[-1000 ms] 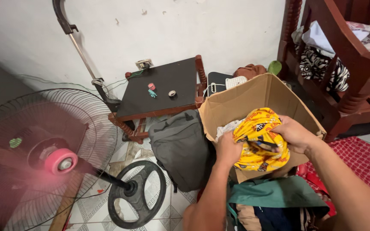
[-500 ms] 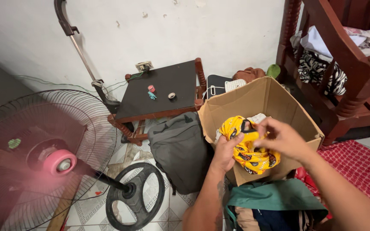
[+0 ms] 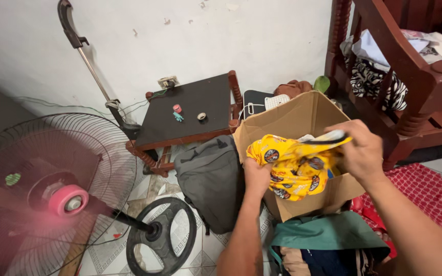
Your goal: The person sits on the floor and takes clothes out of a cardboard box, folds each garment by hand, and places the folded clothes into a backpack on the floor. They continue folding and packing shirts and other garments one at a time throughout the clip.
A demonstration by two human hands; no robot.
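While gripped, yellow cloth (image 3: 292, 166) overhangs box rim (image 3: 282, 115)

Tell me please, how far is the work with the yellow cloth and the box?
Done: the yellow patterned cloth is out of the pile and over the open cardboard box. In hand: the left hand grips its lower edge, the right hand pinches its upper edge, so it hangs half spread. Left: it is not yet resting inside the box, and more clothes lie heaped below.

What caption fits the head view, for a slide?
Both hands, left and right, hold a yellow cloth over an open box beside a fan.
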